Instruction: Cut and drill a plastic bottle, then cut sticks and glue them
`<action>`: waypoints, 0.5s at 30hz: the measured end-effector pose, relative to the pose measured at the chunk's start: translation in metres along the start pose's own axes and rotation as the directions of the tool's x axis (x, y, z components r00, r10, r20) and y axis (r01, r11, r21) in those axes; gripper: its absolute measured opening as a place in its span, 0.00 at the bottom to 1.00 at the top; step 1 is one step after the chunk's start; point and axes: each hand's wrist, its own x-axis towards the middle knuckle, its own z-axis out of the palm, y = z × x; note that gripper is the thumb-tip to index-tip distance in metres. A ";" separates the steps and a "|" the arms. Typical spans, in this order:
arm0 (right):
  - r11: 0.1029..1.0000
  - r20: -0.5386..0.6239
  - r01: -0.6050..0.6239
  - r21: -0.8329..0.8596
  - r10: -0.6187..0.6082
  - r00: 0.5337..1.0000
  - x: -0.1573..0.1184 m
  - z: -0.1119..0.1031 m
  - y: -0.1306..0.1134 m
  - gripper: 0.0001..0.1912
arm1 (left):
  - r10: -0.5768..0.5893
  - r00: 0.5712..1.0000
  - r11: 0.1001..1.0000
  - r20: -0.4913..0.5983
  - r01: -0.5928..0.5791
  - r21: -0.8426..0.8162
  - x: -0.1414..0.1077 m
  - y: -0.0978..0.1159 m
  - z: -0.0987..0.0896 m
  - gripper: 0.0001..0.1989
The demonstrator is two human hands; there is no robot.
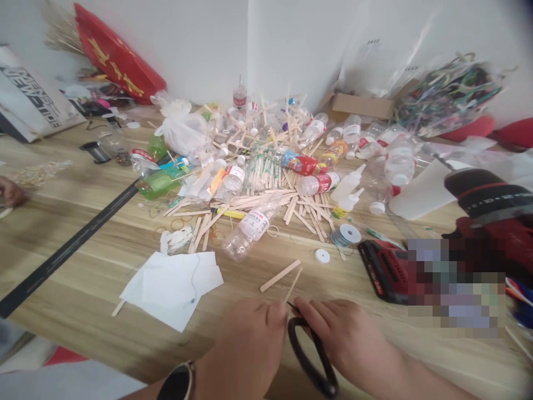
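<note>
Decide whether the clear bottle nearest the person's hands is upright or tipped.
Tipped: the clear bottle lies on its side, its neck pointing toward the wooden sticks rather than up.

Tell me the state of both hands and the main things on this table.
Left hand, closed on a thin stick
Right hand, closed on a black-handled tool
Loose stick, lying flat
Paper sheets, flat, overlapping
Labelled bottle in front, lying on its side
Front green bottle, on its side
Spool, standing on end
Cardboard box, open
Drill, set down

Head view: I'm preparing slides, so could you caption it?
Left hand holds a thin stick, right hand a dark-handled tool, before scattered plastic bottles.
</note>
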 end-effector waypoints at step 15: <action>0.824 0.369 -0.412 0.389 0.270 0.889 0.002 -0.001 -0.003 0.22 | 0.085 0.994 0.992 -0.071 -0.078 0.098 0.005 0.002 -0.002 0.12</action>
